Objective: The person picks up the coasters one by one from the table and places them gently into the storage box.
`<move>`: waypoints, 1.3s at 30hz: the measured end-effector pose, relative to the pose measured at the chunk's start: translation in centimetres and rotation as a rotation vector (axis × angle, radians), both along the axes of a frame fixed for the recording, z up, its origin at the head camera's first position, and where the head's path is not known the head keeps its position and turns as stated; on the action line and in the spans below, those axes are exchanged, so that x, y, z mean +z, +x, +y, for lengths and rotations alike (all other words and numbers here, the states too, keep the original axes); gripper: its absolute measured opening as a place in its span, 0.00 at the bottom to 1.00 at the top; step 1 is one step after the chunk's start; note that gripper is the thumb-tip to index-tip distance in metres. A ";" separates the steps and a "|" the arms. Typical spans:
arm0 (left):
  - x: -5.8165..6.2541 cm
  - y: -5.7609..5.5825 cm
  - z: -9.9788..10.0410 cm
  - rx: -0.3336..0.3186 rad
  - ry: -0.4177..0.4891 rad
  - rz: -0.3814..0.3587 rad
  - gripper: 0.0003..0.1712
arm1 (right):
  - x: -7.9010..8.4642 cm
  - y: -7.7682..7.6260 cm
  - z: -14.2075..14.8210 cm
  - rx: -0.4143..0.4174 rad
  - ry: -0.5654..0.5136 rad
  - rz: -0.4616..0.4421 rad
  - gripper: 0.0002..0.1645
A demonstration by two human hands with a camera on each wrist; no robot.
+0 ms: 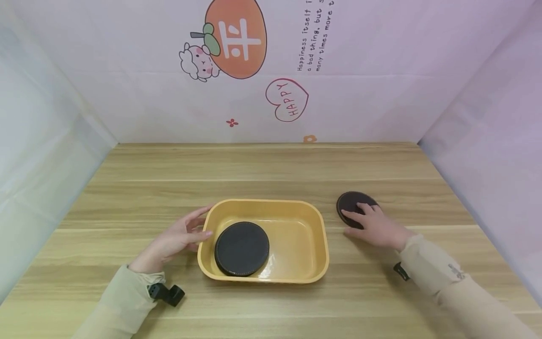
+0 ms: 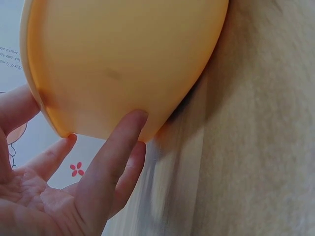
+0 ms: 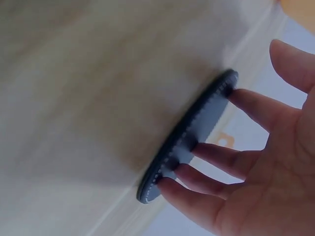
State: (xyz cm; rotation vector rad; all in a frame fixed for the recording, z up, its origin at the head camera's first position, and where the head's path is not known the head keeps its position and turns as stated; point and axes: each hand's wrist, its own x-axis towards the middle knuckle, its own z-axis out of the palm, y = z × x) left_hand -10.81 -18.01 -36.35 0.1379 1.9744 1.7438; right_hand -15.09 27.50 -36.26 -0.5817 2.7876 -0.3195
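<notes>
A yellow plastic bin (image 1: 296, 254) stands on the table in front of me. My left hand (image 1: 182, 240) holds its left end, thumb over the rim and fingers against the outer wall (image 2: 118, 59). Inside the bin, toward the left, lies a round black coaster (image 1: 242, 248) with a stitched edge. A second black stitched coaster (image 1: 349, 202) lies on the table right of the bin. My right hand (image 1: 377, 227) is over it, fingertips resting on its top face (image 3: 209, 115). The right thumb (image 3: 290, 66) stands away from the coaster in the right wrist view.
The wood-grain table (image 1: 262, 174) runs back to a white printed cloth (image 1: 360, 103). White cloth also hangs along the left and right sides. Each wrist wears a black camera mount, such as the left one (image 1: 166, 294).
</notes>
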 end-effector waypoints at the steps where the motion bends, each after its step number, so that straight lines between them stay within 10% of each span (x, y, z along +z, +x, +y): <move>1: 0.0 0.0 0.0 0.000 0.002 -0.002 0.44 | 0.0 -0.2 0.1 -0.003 -0.025 -0.004 0.36; 18: -0.4 -0.2 0.0 -0.003 0.003 -0.012 0.44 | -0.6 -4.8 2.2 -0.094 -0.047 -0.036 0.64; 32: -0.5 -0.5 -0.1 0.000 -0.010 -0.012 0.44 | -0.8 -5.5 4.7 -0.180 -0.281 -0.266 0.41; 39: -0.6 -0.4 -0.1 0.001 0.003 -0.015 0.44 | -0.7 -5.3 6.0 -0.274 -0.599 -0.508 0.31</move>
